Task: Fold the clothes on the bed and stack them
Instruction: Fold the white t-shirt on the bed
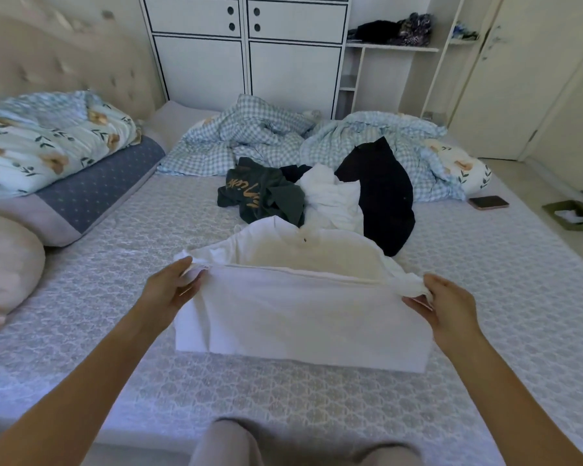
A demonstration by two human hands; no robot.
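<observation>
**White garment held at both corners over the bed**

The white garment [300, 311] lies on the near middle of the bed [317, 398], with its upper edge lifted and stretched between the two hands. The left hand [169, 287] pinches the left corner of that edge, cloth bunched between thumb and fingers; the right hand [448, 307] grips the right corner the same way. The lower part rests flat on the patterned mattress cover, and the far part of the garment sags behind the raised edge.

Just beyond it sits a loose pile of three unfolded pieces: a dark green shirt [263, 193] with gold lettering, a white piece [330, 196], and a black piece [381, 196], all touching one another. Behind them lies a crumpled blue checked quilt [249, 136].

At the left are a floral pillow [44, 139] on a grey-blue pillow [91, 193], and a beige cushion [7, 270]. One phone [488, 202] lies near the right edge of the bed. A white cabinet [246, 48] stands against the far wall, with open shelves [394, 47] holding clothes to its right.
</observation>
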